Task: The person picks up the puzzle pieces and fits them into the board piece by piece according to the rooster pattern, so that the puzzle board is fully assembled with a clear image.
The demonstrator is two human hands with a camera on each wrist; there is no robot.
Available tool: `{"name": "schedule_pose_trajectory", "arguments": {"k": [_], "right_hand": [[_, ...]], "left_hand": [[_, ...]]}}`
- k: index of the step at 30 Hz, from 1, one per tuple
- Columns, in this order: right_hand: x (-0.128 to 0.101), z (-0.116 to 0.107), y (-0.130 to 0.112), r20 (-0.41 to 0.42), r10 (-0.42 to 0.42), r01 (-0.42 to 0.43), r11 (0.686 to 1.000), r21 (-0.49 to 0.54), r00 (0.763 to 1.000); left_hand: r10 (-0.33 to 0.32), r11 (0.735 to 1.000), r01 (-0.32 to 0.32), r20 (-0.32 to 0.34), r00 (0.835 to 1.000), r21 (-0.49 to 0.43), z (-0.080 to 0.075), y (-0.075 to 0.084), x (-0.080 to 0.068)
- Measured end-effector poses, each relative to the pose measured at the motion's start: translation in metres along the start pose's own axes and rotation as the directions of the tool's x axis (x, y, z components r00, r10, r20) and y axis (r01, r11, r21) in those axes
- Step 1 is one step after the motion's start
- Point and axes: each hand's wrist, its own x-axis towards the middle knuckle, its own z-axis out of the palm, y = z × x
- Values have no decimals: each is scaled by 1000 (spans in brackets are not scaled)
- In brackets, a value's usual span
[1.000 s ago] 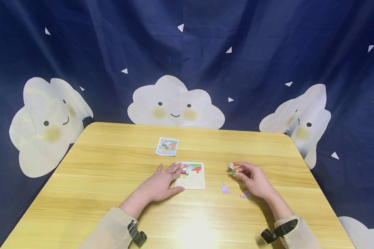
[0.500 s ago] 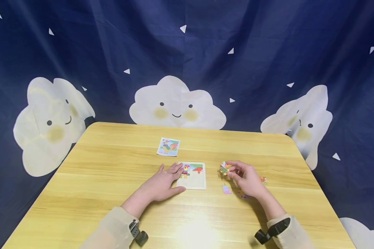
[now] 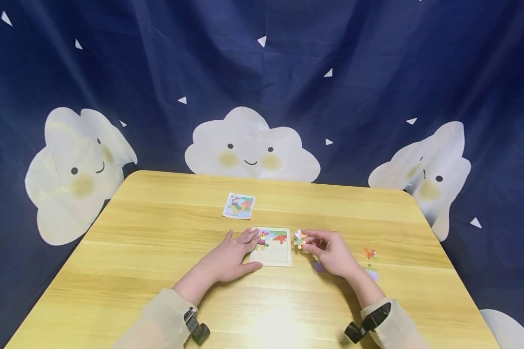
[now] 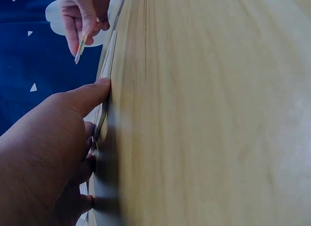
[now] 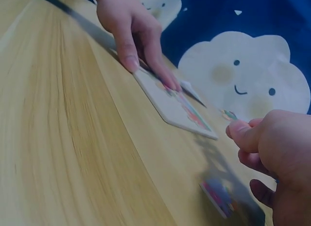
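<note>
A small colourful puzzle piece is pinched between the thumb and fingertips of the right hand, held just above the wooden table right beside the right edge of the puzzle board. The board lies flat, with a few picture pieces already seated along its far side. The left hand rests on the board's left edge, fingers stretched out flat and thumb along the near side, gripping nothing. Loose pieces lie near the right hand: a purple one under it, an orange one and a pale one further right. A reference picture card lies beyond the board.
</note>
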Motion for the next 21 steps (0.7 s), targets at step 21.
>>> {"name": "schedule_pose_trajectory", "arguments": {"k": [21], "right_hand": [[20,36,-13,63,-68,74,992,-104,996]], "left_hand": [[-18,1000,18,18,1000,-5,0,0,1]]}}
